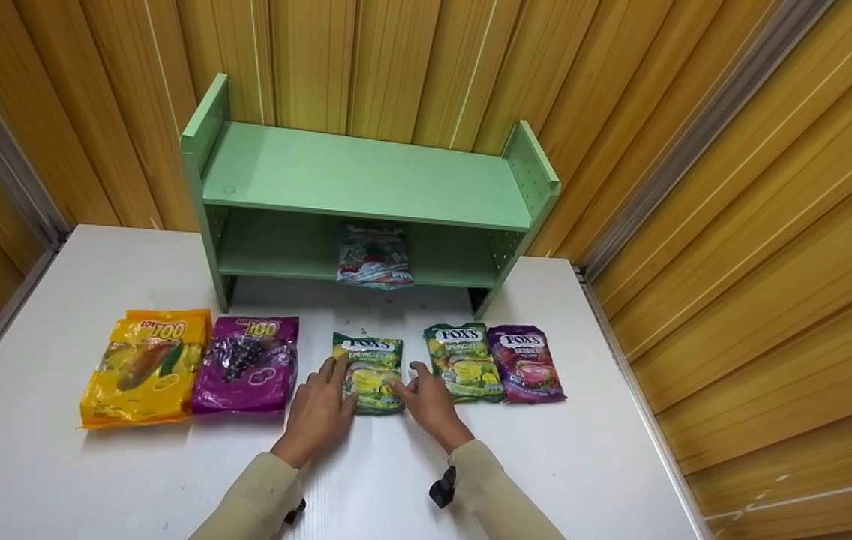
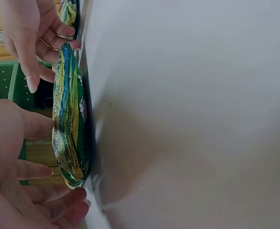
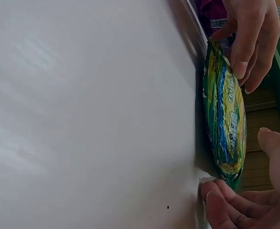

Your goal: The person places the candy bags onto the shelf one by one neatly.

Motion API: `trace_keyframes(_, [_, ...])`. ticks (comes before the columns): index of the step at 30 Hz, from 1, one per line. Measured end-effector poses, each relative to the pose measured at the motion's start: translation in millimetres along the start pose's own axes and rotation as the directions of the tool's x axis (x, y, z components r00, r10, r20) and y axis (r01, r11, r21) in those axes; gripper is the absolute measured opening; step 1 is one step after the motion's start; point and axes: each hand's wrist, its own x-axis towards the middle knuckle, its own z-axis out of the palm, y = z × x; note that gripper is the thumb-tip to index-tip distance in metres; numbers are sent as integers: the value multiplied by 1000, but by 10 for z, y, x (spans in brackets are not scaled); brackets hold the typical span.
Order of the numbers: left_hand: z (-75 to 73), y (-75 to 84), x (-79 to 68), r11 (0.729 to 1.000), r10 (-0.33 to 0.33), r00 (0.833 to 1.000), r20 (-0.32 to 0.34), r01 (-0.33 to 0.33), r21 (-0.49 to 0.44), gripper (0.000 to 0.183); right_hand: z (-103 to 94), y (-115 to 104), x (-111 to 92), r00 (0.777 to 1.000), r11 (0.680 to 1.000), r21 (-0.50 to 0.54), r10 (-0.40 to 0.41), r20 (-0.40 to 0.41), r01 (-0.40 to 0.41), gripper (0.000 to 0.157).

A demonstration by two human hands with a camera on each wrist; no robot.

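A green and yellow Fox's candy bag lies flat on the white table, between my two hands. My left hand is at its left edge, fingers extended along the side and thumb against the bag's face. On the opposite side, my right hand has its fingertips at the right edge. In the right wrist view, the right thumb stands apart from the candy bag, while the fingers reach its end low by the table. The left thumb touches the bag in the left wrist view.
To the right lie another green Fox's bag and a purple Fox's bag. Yellow and purple Lot 100 bags lie left. Behind stands a green shelf, holding a candy bag on its lower level.
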Motion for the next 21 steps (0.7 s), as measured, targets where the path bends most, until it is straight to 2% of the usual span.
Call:
trace_keyframes(3, [8,2,-14,1000,-12,1000,5,12,-26,63,19,2,-8,1000,999,37,17,18,-18,66])
trace_keyframes(8, [27,-2,-31,990,-46,999,20,48,-134,62,55,-16,-13,999,996,76,37,34,-40,61])
trace_keyframes(15, [71,-30,-32,956,-134,989,64,146,-255,65,104,-26,3,997,989,133,66,40,-71,60])
trace_keyframes(21, [80,-21,-14,929,-195,977,88,213,-302,65,116,-19,35,994,981,165,91,57,-99,65])
